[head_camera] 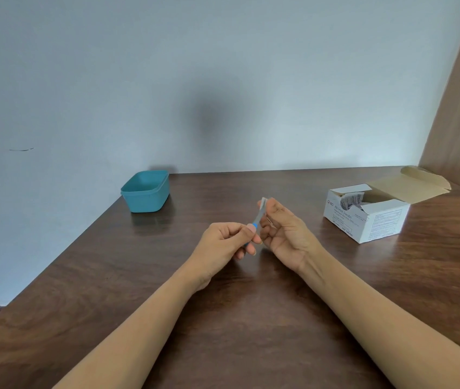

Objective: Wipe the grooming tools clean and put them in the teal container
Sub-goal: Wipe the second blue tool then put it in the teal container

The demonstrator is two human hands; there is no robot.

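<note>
I hold the grooming tool [257, 219] above the middle of the counter [251, 318], a little in front of me, so that both hands can work on it freely. It is a thin tool with a blue handle and a grey metal part; what kind exactly, I cannot tell. My left hand [224, 240] pinches the blue handle at the low end between thumb and fingers, which leaves the metal part free and pointing up and away from me. My right hand [285, 228] has its thumb and fingers closed at the upper end of the metal, and there they pinch something small and white, which I judge to be a swab [264, 202] folded around the tip. I think this is the wiping step, and the tool is not yet ready to be put away.

The box of alcohol swabs [363, 217] stands open at the right, near my right hand, so a fresh one is easy to take. The teal container [145, 192] waits at the far left by the wall, well apart from my hands. It has no lid on it, and I see nothing inside.
</note>
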